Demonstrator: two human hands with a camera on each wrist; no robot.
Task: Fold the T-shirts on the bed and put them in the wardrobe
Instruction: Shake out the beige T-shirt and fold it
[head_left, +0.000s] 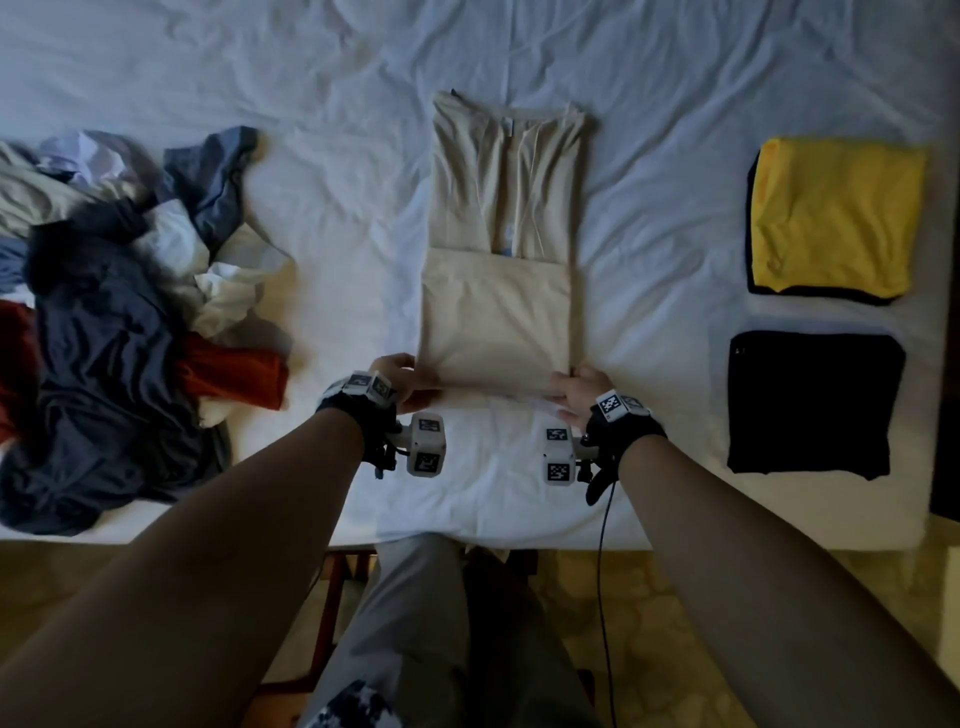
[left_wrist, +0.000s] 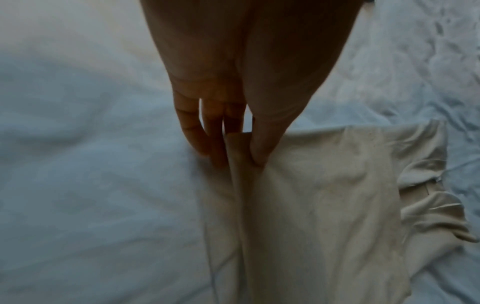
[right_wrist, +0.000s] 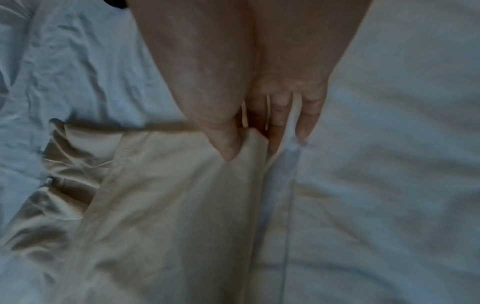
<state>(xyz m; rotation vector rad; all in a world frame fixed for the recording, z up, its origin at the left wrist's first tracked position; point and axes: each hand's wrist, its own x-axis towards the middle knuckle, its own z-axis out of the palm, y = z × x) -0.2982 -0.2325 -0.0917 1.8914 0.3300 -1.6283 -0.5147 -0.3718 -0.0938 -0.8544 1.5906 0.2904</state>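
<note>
While both forearms reached forward over the near edge of the bed (head_left: 322, 78), the left hand (head_left: 402, 384) and the right hand (head_left: 574, 397) each took one near corner of the beige T-shirt (head_left: 501, 249). Seen from the left wrist, the left hand (left_wrist: 233, 98) pointed down at the sheet, its thumb pressed on top of the beige T-shirt (left_wrist: 311, 195) and its fingers (left_wrist: 215, 144) tucked beneath the folded edge, so the corner was pinched between them. Seen from the right wrist, the right hand (right_wrist: 257, 86) did the same in mirror: thumb on top of the beige T-shirt (right_wrist: 168, 195), fingers (right_wrist: 306, 115) beside and under the edge, the cloth gripped. One beige T-shirt lay in the middle of the bed, folded into a narrow strip, its lower part doubled up over itself; the neck end lay at the far side. Two wrists each carried a black strap with white marker blocks.

On the left lay one loose heap of unfolded clothes (head_left: 119, 322), in dark blue, red, white and beige; how many pieces it held could not be told. On the right lay two folded stacks, well apart from the strip: one yellow T-shirt (head_left: 836, 218) on top of a dark piece, and nearer, one black T-shirt (head_left: 815, 402).
</note>
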